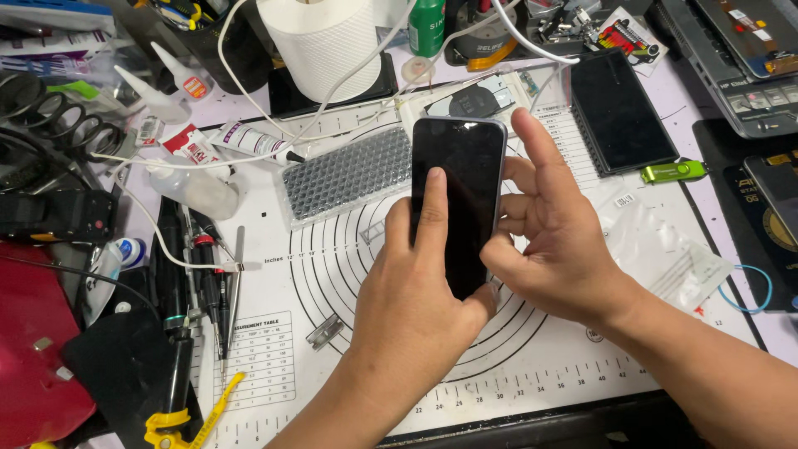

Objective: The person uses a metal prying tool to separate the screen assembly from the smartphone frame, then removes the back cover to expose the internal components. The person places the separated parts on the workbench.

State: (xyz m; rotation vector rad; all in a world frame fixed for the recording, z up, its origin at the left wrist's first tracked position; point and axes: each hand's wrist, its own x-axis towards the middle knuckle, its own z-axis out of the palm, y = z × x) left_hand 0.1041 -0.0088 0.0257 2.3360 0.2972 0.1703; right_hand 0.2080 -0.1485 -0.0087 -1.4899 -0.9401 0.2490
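Observation:
A black smartphone point(461, 187) with a dark screen stands upright above the white work mat point(532, 366), held between both hands. My left hand point(411, 291) grips its lower left side, with the index finger lying up the screen. My right hand point(553, 224) cups the phone's right edge and back, thumb at the lower edge and index finger raised past the top corner.
A bubble-wrap piece point(345, 175) lies left of the phone. A second dark phone point(619, 112), a green USB stick point(673, 172) and a clear plastic bag point(673, 249) lie to the right. Screwdrivers and tweezers point(216, 283), glue tubes point(249, 140), a paper roll point(320, 41) and white cables crowd the left and back.

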